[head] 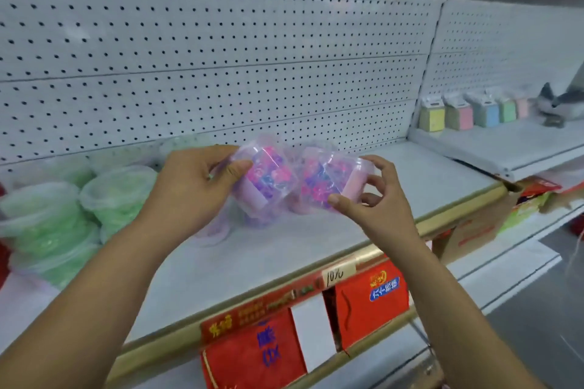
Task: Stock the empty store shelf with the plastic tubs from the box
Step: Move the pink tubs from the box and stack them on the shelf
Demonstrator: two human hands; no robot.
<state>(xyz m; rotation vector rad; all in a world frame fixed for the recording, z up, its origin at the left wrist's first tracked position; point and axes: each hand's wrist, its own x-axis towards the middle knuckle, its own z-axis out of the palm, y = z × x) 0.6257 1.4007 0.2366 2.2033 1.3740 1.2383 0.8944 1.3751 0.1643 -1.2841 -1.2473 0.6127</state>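
hands (284, 186) gripping 2 tubs (268, 180), green tubs (104, 196) left (blurred)

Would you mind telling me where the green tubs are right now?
In the head view, the green tubs sit stacked at the left end of the white shelf, against the pegboard, left of the left hand.

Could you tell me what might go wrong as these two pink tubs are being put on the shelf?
The right hand holds its pink tub only by the fingertips through loose plastic wrap, so the grip could slip. Both that one and the tub in the left hand are tilted, so either may roll if set down that way. The stacked green tubs stand close on the left and could be knocked.
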